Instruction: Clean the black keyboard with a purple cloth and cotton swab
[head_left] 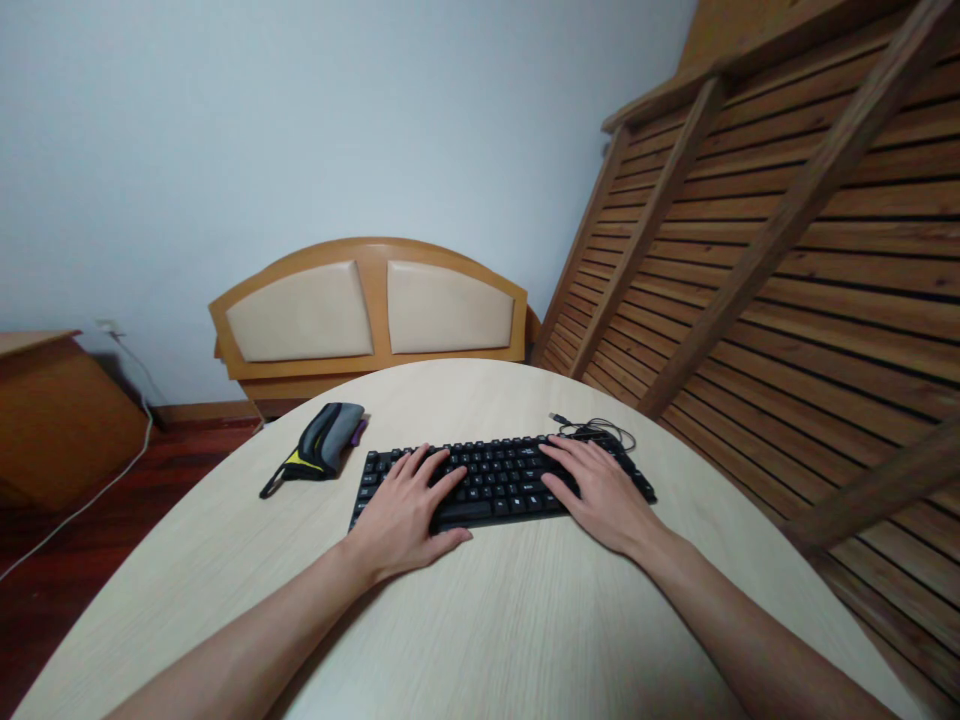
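Observation:
A black keyboard lies across the middle of a pale round wooden table. My left hand rests flat on its left half, fingers stretched over the keys and thumb on the table by the front edge. My right hand lies on the right half, fingers spread on the keys. Both hands are open and hold nothing. The keyboard's black cable is coiled loosely just behind its right end, with the plug lying free.
A grey and black pouch with yellow trim lies on the table left of the keyboard. Behind the table stands a wooden headboard with beige pads. A slatted wooden frame leans at the right. A wooden cabinet and white cord are at left.

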